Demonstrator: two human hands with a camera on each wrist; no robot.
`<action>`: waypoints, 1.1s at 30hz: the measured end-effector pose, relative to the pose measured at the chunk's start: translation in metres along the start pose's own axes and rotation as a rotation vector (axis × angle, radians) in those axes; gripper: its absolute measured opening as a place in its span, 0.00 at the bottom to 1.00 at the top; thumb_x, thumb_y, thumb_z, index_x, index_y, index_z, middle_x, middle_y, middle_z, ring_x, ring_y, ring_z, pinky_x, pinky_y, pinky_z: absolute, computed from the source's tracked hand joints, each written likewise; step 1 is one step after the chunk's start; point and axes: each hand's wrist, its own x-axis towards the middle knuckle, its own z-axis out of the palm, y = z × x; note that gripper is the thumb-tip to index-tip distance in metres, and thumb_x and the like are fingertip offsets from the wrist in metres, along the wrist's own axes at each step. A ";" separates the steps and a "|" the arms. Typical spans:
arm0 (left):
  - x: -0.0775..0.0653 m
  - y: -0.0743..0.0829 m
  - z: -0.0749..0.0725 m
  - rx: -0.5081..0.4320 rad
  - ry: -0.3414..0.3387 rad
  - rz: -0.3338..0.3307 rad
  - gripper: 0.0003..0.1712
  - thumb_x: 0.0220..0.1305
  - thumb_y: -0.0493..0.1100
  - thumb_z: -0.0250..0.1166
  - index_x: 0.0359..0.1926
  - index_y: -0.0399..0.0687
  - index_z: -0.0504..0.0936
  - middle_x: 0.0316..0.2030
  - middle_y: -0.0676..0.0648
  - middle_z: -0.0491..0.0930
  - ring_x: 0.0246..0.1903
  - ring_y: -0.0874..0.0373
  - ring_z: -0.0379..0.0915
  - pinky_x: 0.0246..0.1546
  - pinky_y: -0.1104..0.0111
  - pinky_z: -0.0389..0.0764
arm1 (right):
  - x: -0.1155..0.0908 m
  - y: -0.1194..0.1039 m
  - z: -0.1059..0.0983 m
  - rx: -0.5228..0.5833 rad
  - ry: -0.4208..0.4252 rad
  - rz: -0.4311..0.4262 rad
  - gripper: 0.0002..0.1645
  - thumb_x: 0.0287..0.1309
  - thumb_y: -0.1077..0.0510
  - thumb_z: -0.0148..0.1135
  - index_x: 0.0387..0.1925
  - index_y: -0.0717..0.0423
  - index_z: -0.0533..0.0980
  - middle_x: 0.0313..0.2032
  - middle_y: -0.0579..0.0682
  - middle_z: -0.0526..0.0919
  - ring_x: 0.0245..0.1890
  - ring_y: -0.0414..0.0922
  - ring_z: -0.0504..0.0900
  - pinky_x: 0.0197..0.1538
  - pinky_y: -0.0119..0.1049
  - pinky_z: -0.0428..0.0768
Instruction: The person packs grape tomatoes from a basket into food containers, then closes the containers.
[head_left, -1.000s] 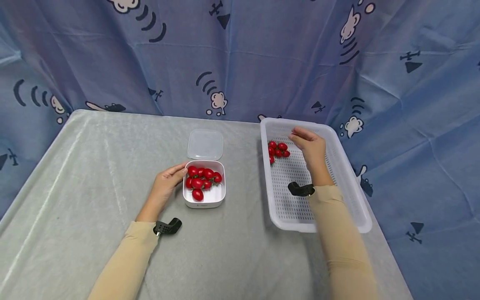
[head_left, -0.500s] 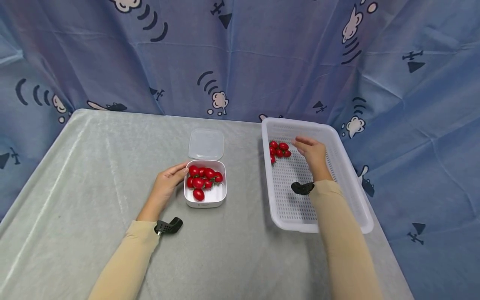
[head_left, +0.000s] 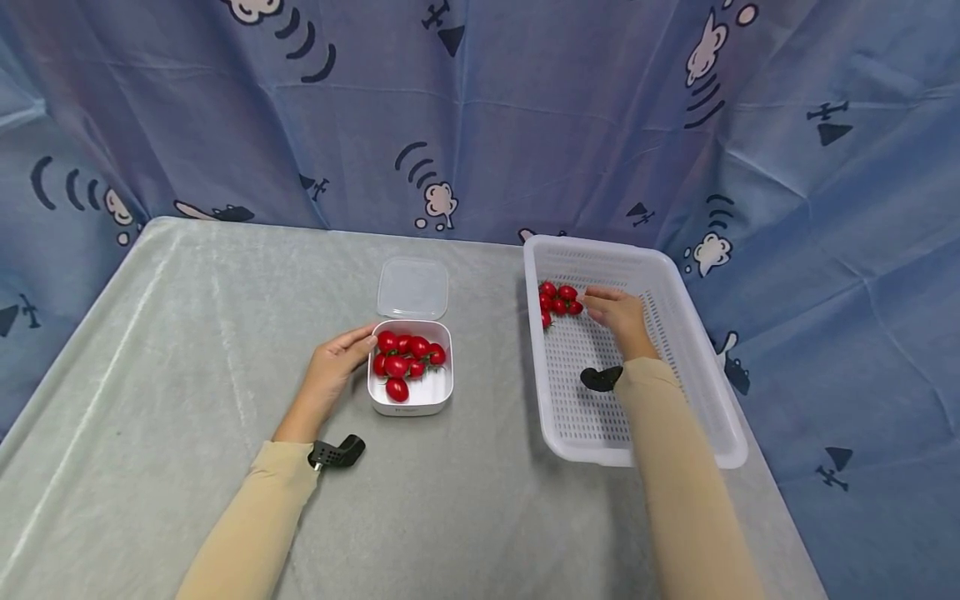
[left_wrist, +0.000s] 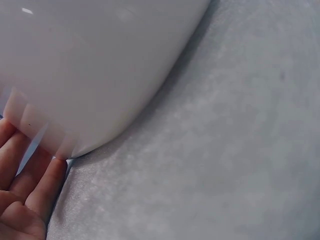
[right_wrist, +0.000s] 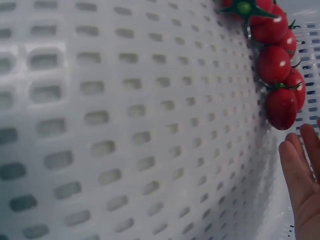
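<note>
Several red cherry tomatoes [head_left: 396, 365] lie in a small white square box [head_left: 435, 394]. My left hand [head_left: 330, 371] touches the left side of this box; in the left wrist view its fairly straight fingers [left_wrist: 44, 187] rest against the white wall. Inside a white perforated basket [head_left: 585, 421], a cluster of cherry tomatoes [head_left: 558, 306] with green stems sits by the left wall. My right hand [head_left: 621, 319] hovers just right of that cluster, holding nothing. From the right wrist, the extended fingers [right_wrist: 295, 167] appear close to the lowest tomato [right_wrist: 281, 109].
A clear plastic lid [head_left: 412, 287] lies behind the box on the grey-covered table [head_left: 465, 500]. The basket's raised rim [head_left: 534, 367] surrounds the right hand. A blue patterned curtain [head_left: 480, 125] hangs along the back and right of the table.
My right hand has lowered into the basket and come nearer to the tomato cluster there. The left hand stays at the box, and the tomatoes in both containers look the same.
</note>
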 end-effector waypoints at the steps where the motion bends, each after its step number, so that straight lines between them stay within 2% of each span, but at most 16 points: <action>1: 0.000 0.000 0.000 0.003 -0.001 0.001 0.29 0.70 0.48 0.63 0.65 0.34 0.74 0.44 0.69 0.82 0.51 0.77 0.76 0.56 0.81 0.76 | 0.000 0.001 0.000 -0.022 0.000 0.015 0.30 0.62 0.52 0.67 0.64 0.55 0.74 0.66 0.53 0.74 0.52 0.42 0.81 0.67 0.37 0.76; 5: 0.000 0.000 0.000 0.006 0.000 -0.004 0.29 0.70 0.48 0.63 0.65 0.34 0.74 0.46 0.68 0.83 0.51 0.77 0.76 0.56 0.81 0.76 | 0.001 0.003 0.003 -0.075 0.004 0.052 0.31 0.62 0.51 0.68 0.64 0.54 0.74 0.67 0.53 0.74 0.61 0.50 0.78 0.70 0.40 0.74; 9: 0.000 0.000 0.000 0.007 0.000 -0.002 0.30 0.70 0.49 0.63 0.65 0.35 0.74 0.47 0.68 0.83 0.52 0.77 0.75 0.56 0.81 0.76 | 0.002 0.004 0.008 -0.084 0.008 0.021 0.31 0.61 0.52 0.68 0.64 0.57 0.74 0.67 0.54 0.74 0.62 0.51 0.77 0.69 0.41 0.75; 13: 0.000 0.000 0.000 0.002 0.004 0.003 0.29 0.70 0.48 0.63 0.65 0.34 0.74 0.46 0.69 0.82 0.52 0.77 0.75 0.56 0.81 0.76 | 0.001 0.003 0.010 -0.130 0.006 -0.018 0.30 0.60 0.53 0.69 0.63 0.58 0.76 0.65 0.56 0.76 0.54 0.47 0.80 0.66 0.40 0.78; 16: 0.000 0.000 0.000 0.007 0.004 0.001 0.29 0.70 0.48 0.63 0.65 0.34 0.74 0.45 0.70 0.82 0.51 0.77 0.75 0.56 0.82 0.76 | 0.000 0.003 0.011 -0.155 0.001 -0.038 0.30 0.60 0.53 0.70 0.62 0.59 0.76 0.64 0.56 0.77 0.42 0.35 0.80 0.58 0.32 0.81; 18: 0.000 0.000 0.000 0.011 0.004 -0.001 0.29 0.70 0.48 0.63 0.65 0.34 0.74 0.45 0.69 0.82 0.51 0.77 0.75 0.56 0.82 0.76 | 0.000 0.004 0.011 -0.156 -0.002 -0.049 0.30 0.59 0.54 0.70 0.61 0.60 0.76 0.63 0.57 0.77 0.37 0.31 0.78 0.52 0.25 0.81; 20: -0.001 0.001 0.000 0.014 0.002 -0.001 0.30 0.70 0.49 0.63 0.65 0.34 0.74 0.46 0.69 0.82 0.51 0.77 0.75 0.56 0.82 0.76 | 0.000 0.004 0.012 -0.165 0.003 -0.061 0.29 0.59 0.56 0.70 0.61 0.61 0.77 0.62 0.58 0.78 0.37 0.30 0.76 0.46 0.21 0.78; 25: 0.000 0.000 0.000 0.014 0.001 0.000 0.29 0.70 0.49 0.63 0.65 0.35 0.74 0.46 0.68 0.82 0.51 0.77 0.75 0.56 0.82 0.76 | -0.001 0.005 0.015 -0.220 0.029 -0.078 0.26 0.60 0.57 0.69 0.59 0.61 0.78 0.57 0.59 0.80 0.42 0.38 0.76 0.43 0.23 0.74; 33: 0.000 0.000 0.000 0.006 0.000 0.002 0.29 0.70 0.48 0.63 0.65 0.35 0.74 0.46 0.68 0.82 0.51 0.77 0.76 0.56 0.81 0.76 | -0.002 0.006 0.016 -0.253 0.058 -0.077 0.23 0.60 0.55 0.69 0.54 0.62 0.80 0.50 0.57 0.83 0.35 0.34 0.77 0.43 0.24 0.74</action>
